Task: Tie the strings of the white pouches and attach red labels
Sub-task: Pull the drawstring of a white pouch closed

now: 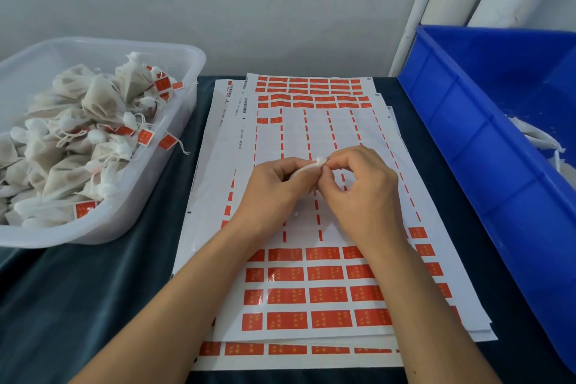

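Light is coming in soft and even from above, fairly bright, w/ only faint shadows lying under the hands. Glare is showing on the glossy red labels (pixel 285 295) at bottom. Wide-angle lens is bending the blue bin (pixel 486 134) & clear tub (pixel 174 121) at the edges; detail is looking slightly soft.

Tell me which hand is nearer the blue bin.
Right. The right hand sits between the blue bin and the left hand; both pinch a white pouch over the label sheets.

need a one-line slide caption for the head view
Both hands, left and right, pinch a white pouch over label sheets, between a clear tub of finished pouches and a blue bin.
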